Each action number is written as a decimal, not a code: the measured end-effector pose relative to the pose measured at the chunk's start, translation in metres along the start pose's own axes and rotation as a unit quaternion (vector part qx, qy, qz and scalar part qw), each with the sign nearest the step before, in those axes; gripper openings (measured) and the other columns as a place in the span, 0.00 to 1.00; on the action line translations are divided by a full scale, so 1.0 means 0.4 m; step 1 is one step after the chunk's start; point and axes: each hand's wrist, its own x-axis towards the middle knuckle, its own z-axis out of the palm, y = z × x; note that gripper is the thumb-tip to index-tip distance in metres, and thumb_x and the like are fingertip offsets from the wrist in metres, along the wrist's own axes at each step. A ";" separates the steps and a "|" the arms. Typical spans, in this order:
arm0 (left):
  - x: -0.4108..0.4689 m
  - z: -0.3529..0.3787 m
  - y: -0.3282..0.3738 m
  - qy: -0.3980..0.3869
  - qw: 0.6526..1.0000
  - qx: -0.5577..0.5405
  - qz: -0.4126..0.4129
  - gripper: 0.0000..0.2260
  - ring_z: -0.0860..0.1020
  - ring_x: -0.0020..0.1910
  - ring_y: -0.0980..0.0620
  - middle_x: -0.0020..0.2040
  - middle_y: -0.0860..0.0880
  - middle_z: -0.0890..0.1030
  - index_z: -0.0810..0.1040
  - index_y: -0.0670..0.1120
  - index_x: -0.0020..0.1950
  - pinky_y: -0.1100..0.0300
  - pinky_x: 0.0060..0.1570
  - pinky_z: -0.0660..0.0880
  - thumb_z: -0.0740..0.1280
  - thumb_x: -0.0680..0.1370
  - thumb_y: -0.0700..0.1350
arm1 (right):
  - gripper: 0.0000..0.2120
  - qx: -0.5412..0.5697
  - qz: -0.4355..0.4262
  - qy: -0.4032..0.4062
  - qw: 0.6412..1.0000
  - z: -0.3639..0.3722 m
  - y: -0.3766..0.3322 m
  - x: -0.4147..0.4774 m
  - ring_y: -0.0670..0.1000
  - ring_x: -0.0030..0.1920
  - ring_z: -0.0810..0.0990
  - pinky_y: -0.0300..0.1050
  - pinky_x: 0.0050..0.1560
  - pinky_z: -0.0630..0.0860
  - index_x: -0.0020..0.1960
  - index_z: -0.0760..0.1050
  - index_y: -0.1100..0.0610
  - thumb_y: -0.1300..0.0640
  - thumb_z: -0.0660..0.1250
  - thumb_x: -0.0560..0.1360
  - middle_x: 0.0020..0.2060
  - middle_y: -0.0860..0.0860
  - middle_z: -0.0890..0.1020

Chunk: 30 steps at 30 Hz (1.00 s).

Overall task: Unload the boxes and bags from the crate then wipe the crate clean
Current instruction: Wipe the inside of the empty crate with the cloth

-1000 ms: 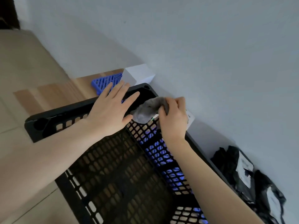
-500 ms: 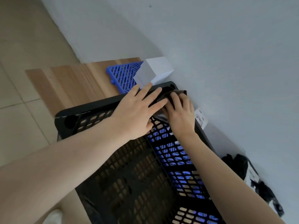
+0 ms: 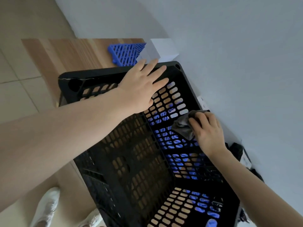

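Observation:
A black slatted plastic crate stands on a wooden table, its inside holding no boxes or bags. My left hand lies flat with straight fingers across the crate's far rim and inner wall. My right hand presses a crumpled grey cloth against the crate's right inner wall, fingers curled over it. A white box sits just beyond the crate's far corner. Black bags lie to the right between the crate and the wall, partly hidden by my right arm.
A blue slatted plastic piece lies on the wooden table behind the crate. A pale grey wall runs close along the crate's right side. Tiled floor and a white shoe show at the left and below.
My right hand has dragged the cloth from the crate's far corner back along the right inner wall toward me. My left hand stays on the far rim. The camera has tilted.

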 end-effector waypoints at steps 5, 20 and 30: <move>0.008 0.004 0.003 -0.001 1.000 0.027 -0.002 0.33 0.45 0.79 0.39 0.81 0.42 0.44 0.49 0.49 0.80 0.43 0.76 0.48 0.58 0.80 0.59 | 0.11 0.009 0.003 0.052 0.999 0.036 -0.019 0.218 0.59 0.55 0.69 0.52 0.52 0.72 0.54 0.80 0.62 0.61 0.66 0.73 0.53 0.58 0.79; 0.010 0.011 0.006 0.011 0.994 0.105 0.031 0.30 0.42 0.79 0.44 0.80 0.42 0.43 0.49 0.50 0.80 0.42 0.76 0.48 0.45 0.81 0.62 | 0.11 -0.010 -0.039 -0.041 0.998 -0.063 0.022 -0.197 0.59 0.53 0.71 0.53 0.50 0.75 0.50 0.81 0.62 0.63 0.60 0.75 0.50 0.58 0.81; 0.012 0.014 0.007 0.024 0.996 0.079 0.012 0.31 0.44 0.79 0.46 0.81 0.45 0.48 0.52 0.52 0.80 0.43 0.75 0.50 0.45 0.79 0.63 | 0.04 -0.006 -0.102 -0.163 0.981 -0.121 0.069 -0.398 0.57 0.45 0.71 0.49 0.42 0.75 0.46 0.79 0.61 0.65 0.69 0.72 0.45 0.56 0.78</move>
